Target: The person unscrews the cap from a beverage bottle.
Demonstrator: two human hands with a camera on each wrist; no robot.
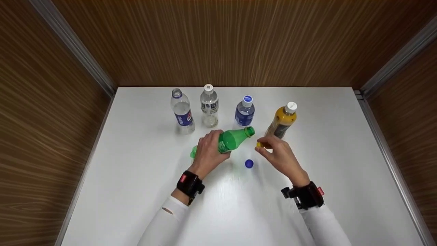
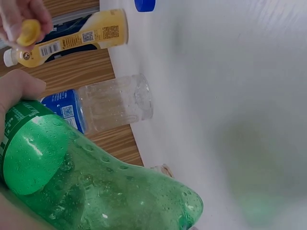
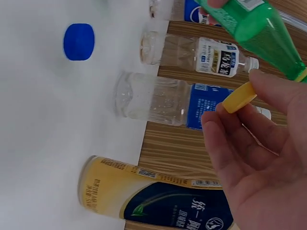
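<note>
My left hand [image 1: 210,152] grips a green plastic bottle [image 1: 234,140] round its middle. The bottle is tilted above the table, its uncapped mouth pointing to the right. Close to that mouth, my right hand [image 1: 281,155] pinches a yellow bottle cap [image 3: 239,97] between thumb and fingers, apart from the bottle. A blue cap [image 1: 249,163] lies on the table below the two hands. Just behind the right hand stands a yellow drink bottle [image 1: 286,116] with a white cap. Water drops cling inside the green bottle in the left wrist view.
Along the back of the white table [image 1: 136,164] stand an uncapped Pepsi bottle [image 1: 182,111], a clear bottle with a white cap [image 1: 209,106] and a blue-labelled bottle [image 1: 244,111]. Wood-grain panels [image 1: 218,41] close off the back and both sides.
</note>
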